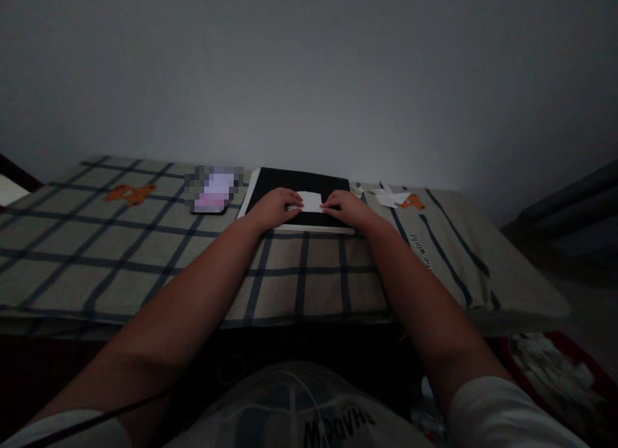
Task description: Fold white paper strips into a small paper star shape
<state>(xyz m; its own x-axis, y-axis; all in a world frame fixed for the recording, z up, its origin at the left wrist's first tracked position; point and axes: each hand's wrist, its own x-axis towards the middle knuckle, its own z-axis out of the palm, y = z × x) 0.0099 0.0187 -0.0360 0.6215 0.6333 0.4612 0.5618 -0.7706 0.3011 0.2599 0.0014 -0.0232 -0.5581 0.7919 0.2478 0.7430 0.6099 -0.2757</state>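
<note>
A small sheet of white paper [311,201] lies over a black-covered book or pad [299,177] with white edges. My left hand [276,208] has its thumb and fingers closed on the paper's left edge. On the opposite edge, my right hand [348,208] pinches the paper between thumb and fingertips. Both wrists rest near the front corners of the black pad. Whether the paper is folded is too small to tell.
The pad sits on a checked tablecloth [212,245] against a grey wall. Left of it is a phone-like item [215,192], blurred out. Scraps of white paper [392,198] lie to the right. A red container [570,383] with crumpled white stuff stands low at right.
</note>
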